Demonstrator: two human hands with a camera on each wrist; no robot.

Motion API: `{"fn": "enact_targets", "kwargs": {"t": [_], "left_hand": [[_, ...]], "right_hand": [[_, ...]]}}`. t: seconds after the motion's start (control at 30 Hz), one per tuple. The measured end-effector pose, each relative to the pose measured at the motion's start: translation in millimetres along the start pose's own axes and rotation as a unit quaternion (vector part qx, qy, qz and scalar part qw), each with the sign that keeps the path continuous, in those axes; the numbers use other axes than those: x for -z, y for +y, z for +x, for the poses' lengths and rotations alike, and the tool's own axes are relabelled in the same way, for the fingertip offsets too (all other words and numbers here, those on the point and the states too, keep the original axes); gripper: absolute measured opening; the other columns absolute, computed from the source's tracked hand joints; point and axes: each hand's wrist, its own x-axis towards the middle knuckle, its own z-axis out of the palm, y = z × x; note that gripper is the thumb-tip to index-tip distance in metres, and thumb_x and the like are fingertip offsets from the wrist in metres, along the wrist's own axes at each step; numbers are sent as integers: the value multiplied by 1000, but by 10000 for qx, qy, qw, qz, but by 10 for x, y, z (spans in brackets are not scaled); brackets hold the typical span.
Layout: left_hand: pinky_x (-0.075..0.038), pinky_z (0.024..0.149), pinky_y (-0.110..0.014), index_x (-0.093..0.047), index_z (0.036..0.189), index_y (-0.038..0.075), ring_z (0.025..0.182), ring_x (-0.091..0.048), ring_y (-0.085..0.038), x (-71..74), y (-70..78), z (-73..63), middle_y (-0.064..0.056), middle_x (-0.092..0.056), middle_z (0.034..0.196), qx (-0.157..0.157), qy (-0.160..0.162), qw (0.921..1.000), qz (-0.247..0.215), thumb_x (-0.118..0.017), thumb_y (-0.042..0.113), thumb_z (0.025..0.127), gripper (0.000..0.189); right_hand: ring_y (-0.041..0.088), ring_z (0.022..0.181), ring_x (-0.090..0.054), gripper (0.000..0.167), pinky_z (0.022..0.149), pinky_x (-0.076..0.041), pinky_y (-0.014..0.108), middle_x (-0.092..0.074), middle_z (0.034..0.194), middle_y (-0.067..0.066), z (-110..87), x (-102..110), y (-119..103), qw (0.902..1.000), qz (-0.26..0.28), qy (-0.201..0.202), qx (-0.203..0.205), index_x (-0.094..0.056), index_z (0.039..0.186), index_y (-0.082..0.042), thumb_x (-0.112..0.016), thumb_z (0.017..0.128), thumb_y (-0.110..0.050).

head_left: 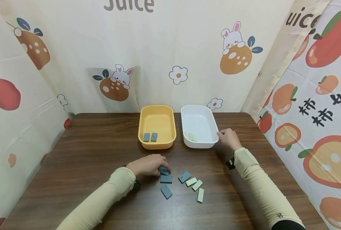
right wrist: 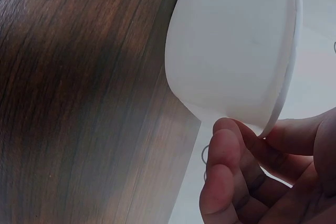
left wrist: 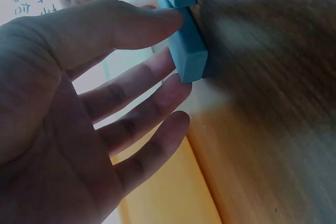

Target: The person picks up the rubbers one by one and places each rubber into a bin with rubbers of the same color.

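Note:
My left hand (head_left: pixel 149 164) is at the middle of the table, its thumb and fingers about a small blue-grey rectangular block (head_left: pixel 163 170). In the left wrist view the thumb lies on one side of this block (left wrist: pixel 190 51); the index fingertip is largely hidden. Just nearer lie a second blue-grey block (head_left: pixel 166 179) and a third one (head_left: pixel 166 192), both apart from the hand. At the right, my right hand (head_left: pixel 230 138) pinches the rim of a white tray (right wrist: pixel 236 51) between thumb and index finger, near its front right corner.
Left of the white tray stands a yellow tray (head_left: pixel 159 146) holding two blue-grey blocks (head_left: pixel 154 137). Pale green blocks (head_left: pixel 190 136) lie in the white tray. Another blue-grey block (head_left: pixel 184 176) and several pale green blocks (head_left: pixel 197 185) lie on the wooden table (head_left: pixel 101 143).

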Motion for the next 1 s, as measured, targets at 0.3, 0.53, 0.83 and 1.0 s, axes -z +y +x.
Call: {"fn": "enact_targets", "kwargs": {"t": [0.3,0.53,0.83,1.0], "left_hand": [[-48,94,-31,-72,116,18,99,-58,-11,-30,15,20,3,-68,110,3,104,9999,89,-68,0,80,40],[-49,94,-32,-71,117,17,99,-59,-12,-38,14,28,1,-68,109,172,138,9997,-68,-68,1,81,40],[-50,86,-30,-70,120,20,91,-56,-10,1,-23,4,2,-66,108,453,53,9981,-412,-70,8,83,39],[-47,75,-26,-71,117,18,82,-51,-9,10,-31,-1,2,-63,98,409,350,9978,-378,-71,10,82,36]], "right_hand": [[16,59,-56,40,56,-41,28,-62,65,7,2,-17,3,10000,31,-6,21,-69,87,3,-44,102,-24],[17,58,-55,41,55,-40,28,-60,63,5,0,-1,4,10000,-14,-14,22,-68,86,4,-43,102,-23],[16,58,-56,40,54,-41,28,-61,63,6,6,-11,9,10000,11,5,18,-68,85,4,-43,102,-23],[16,57,-56,41,54,-41,28,-61,62,5,11,-23,11,10000,21,47,80,-68,82,5,-44,102,-22]]}}
